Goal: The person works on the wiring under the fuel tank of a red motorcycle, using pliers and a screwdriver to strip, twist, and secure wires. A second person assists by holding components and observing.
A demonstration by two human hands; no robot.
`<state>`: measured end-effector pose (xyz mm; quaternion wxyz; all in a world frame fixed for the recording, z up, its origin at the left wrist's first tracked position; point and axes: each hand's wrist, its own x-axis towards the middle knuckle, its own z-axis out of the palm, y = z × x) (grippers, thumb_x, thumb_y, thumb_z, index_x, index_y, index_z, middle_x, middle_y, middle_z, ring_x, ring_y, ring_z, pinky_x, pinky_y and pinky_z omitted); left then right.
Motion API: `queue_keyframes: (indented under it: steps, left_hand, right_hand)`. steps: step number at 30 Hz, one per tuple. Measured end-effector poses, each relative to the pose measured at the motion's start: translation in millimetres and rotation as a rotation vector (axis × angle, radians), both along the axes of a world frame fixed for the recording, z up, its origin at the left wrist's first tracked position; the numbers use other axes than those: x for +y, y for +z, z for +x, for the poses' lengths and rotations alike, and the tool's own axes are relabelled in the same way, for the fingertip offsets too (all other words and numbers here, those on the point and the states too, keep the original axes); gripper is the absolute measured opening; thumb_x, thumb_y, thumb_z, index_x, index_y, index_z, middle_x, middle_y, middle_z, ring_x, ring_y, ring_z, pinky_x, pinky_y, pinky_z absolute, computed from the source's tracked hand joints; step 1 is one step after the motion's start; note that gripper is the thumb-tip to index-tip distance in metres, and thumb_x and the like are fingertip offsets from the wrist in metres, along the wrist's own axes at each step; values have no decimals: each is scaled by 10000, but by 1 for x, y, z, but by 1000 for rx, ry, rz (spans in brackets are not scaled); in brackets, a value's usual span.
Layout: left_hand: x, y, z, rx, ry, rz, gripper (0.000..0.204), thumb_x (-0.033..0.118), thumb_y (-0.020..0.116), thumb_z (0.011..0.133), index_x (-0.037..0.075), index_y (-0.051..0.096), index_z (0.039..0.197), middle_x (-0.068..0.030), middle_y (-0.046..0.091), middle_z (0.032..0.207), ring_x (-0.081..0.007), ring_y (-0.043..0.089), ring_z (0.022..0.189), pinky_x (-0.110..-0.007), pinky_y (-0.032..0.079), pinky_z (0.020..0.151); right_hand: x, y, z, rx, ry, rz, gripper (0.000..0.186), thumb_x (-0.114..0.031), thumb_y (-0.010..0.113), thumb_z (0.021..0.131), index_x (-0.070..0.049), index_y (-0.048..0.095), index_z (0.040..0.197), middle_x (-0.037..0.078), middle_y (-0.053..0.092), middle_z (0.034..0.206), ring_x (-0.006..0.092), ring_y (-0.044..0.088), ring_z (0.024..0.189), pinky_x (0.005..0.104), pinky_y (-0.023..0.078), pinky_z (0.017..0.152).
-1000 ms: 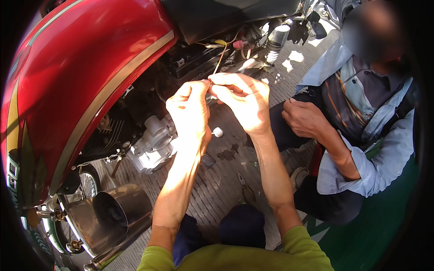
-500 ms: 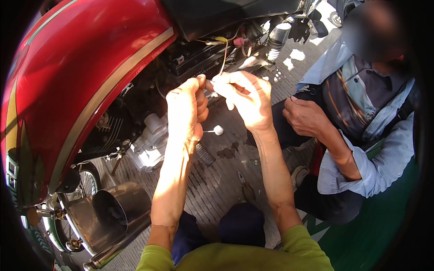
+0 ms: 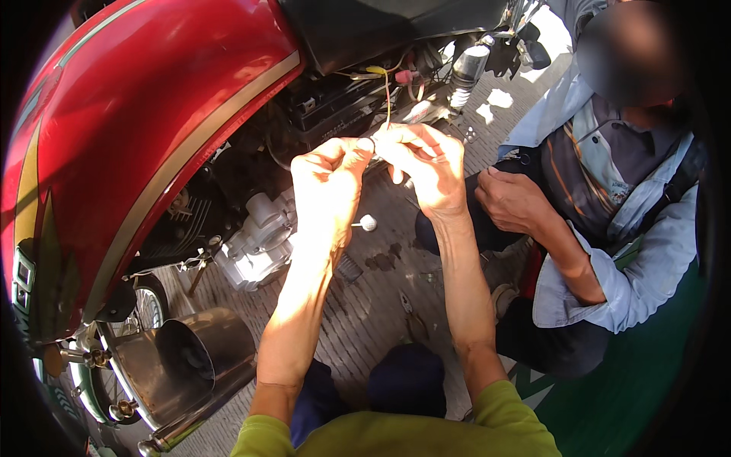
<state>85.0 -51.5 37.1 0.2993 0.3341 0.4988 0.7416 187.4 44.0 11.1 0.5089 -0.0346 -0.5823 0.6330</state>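
Note:
In the head view, my left hand (image 3: 327, 183) and my right hand (image 3: 426, 169) meet at their fingertips at the end of a thin pale wire (image 3: 388, 107). The wire runs down from a yellow sleeve (image 3: 376, 70) beside a pink connector (image 3: 405, 76) under the black seat (image 3: 388, 23). Both hands are closed in pinches. What exactly lies between the fingertips is too small and sunlit to make out. Below the hands are the silver engine casing (image 3: 259, 240) and a small knobbed pedal (image 3: 368, 222).
The red motorcycle tank (image 3: 129, 129) fills the upper left, a chrome muffler (image 3: 164, 373) the lower left. A shock absorber (image 3: 468, 68) is behind my hands. Another person (image 3: 601, 228) sits close at right, hand near their knee. Pliers (image 3: 411, 312) lie on the grooved ground.
Both my hands have shifted slightly right, and the wire with them. My fingers have rearranged at the wire's end. The other person stays nearly still.

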Motion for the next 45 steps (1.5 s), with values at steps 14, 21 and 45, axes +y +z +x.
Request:
queue_keyframes:
  steps: [14, 21, 45]
  left_hand:
    - [1, -5, 5, 289, 189, 155, 42, 11, 630, 853, -28, 646, 857, 104, 385, 570, 8, 264, 518, -184, 199, 473]
    - [-2, -5, 6, 493, 269, 213, 76, -52, 559, 849, -58, 633, 869, -21, 602, 605, -31, 552, 579, -195, 489, 579]
    - [-38, -15, -33, 1111, 714, -305, 313, 270, 603, 926, 5, 509, 1065, -115, 533, 525, -255, 561, 440, -339, 432, 456]
  right_hand:
    - [-6, 21, -1, -146, -77, 138, 128, -61, 670, 839, 33, 669, 926, 28, 659, 829, 64, 595, 696, 191, 464, 540]
    - [-2, 24, -4, -223, -14, 190, 121, -12, 639, 851, 54, 652, 952, 38, 651, 820, 81, 614, 715, 210, 518, 605]
    - [-7, 24, -19, -12, 6, 87, 207, 37, 645, 825, 111, 619, 1016, 164, 665, 930, 208, 672, 819, 302, 561, 771]
